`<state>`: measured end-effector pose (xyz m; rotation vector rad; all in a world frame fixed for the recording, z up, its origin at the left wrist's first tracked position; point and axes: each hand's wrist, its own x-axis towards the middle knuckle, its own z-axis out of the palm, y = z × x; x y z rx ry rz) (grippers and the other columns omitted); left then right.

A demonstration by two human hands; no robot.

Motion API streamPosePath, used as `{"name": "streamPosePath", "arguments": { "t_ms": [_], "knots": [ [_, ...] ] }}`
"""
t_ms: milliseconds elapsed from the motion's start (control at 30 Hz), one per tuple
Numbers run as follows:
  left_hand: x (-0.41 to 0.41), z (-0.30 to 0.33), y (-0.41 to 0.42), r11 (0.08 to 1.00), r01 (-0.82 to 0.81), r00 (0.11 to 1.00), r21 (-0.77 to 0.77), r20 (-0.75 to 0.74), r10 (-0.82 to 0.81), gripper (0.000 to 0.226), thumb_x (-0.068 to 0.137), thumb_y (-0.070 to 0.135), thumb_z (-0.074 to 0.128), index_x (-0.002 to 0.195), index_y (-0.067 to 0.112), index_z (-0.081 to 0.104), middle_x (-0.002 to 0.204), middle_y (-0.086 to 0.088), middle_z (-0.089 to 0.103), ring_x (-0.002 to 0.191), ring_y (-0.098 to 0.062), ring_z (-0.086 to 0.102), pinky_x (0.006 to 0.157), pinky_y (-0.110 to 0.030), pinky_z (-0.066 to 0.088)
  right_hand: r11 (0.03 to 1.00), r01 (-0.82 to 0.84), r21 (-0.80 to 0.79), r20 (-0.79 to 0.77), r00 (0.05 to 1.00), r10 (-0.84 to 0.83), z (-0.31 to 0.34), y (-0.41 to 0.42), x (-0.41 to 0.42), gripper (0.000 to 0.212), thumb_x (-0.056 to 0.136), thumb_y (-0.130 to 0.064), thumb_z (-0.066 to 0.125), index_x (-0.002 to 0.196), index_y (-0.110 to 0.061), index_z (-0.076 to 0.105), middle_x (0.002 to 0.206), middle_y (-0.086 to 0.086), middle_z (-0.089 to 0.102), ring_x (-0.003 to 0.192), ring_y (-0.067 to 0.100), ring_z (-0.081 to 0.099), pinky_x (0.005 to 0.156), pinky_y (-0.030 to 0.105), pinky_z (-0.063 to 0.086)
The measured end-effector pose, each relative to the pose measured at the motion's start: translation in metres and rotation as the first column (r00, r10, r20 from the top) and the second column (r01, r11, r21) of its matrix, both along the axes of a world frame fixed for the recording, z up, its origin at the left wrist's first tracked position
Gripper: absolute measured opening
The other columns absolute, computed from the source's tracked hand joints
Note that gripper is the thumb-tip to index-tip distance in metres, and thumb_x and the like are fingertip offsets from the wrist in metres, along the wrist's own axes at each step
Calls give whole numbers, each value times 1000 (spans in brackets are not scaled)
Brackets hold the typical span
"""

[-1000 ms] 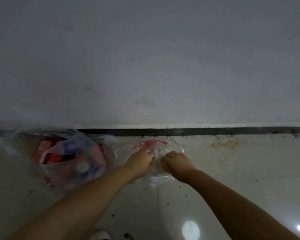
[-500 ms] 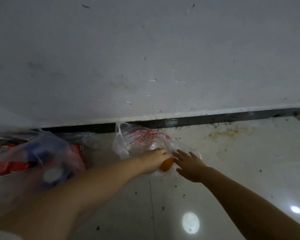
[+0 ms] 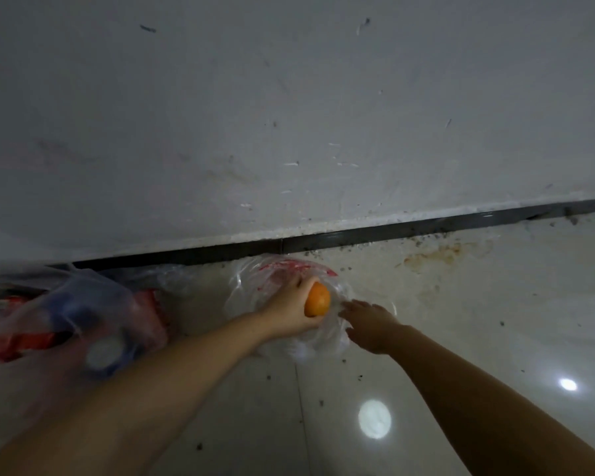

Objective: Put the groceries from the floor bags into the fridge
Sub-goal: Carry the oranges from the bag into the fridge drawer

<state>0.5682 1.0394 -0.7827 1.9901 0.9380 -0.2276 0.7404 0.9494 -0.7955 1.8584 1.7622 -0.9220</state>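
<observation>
From the head camera I see the left hand [image 3: 291, 309] holding an orange [image 3: 317, 299]. Its fingers are curled round the fruit, so it grips the orange. The orange sits just above a clear plastic bag [image 3: 255, 286] with red print on it. That bag lies on the floor [image 3: 461, 321], close to the wall [image 3: 289, 115].

The right hand [image 3: 371, 322] is just beside the orange, on the crinkly edge of the same clear bag. Its fingers are spread out flat and hold nothing. I cannot tell if they press on the bag or only float over it.

At the left there is another plastic bag [image 3: 66, 324], blurry. I see red packs [image 3: 18, 340] and something blue with a white round top [image 3: 103, 348] inside it. A dark strip [image 3: 392, 231] runs along the bottom of the wall. Two bright light spots [image 3: 374, 419] shine on the floor tiles.
</observation>
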Motion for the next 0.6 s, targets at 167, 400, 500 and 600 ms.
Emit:
{"name": "streamPosePath", "arguments": {
  "t_ms": [167,400,500,600],
  "knots": [
    [-32,97,4,987,-162,985,5,-54,162,78,76,37,72,139,28,26,146,-4,27,129,-27,38,101,-44,42,950,252,183,-132,964,-230,93,26,-24,36,97,-24,43,133,-22,49,139,3,49,123,21,50,102,35,43],
    [-64,232,-24,970,-242,967,16,-82,242,77,77,35,71,140,21,29,138,-11,36,123,-29,44,99,-41,44,935,330,131,-215,930,-299,239,16,-60,39,97,-24,45,136,-20,44,136,6,50,110,23,58,91,33,49],
    [-70,302,-34,969,-244,960,42,-135,247,76,75,32,71,138,21,29,131,-12,37,115,-30,48,94,-43,46,950,301,85,-196,940,-281,309,-3,-63,42,97,-27,43,139,-20,39,139,6,45,115,26,55,93,37,49],
    [-67,385,-46,983,-172,971,63,-157,180,76,77,31,69,139,23,27,133,-11,34,116,-30,46,93,-40,45,959,278,57,-155,951,-267,388,-24,-55,44,98,-28,42,141,-22,36,141,5,42,117,26,55,94,38,49]
  ]
}}
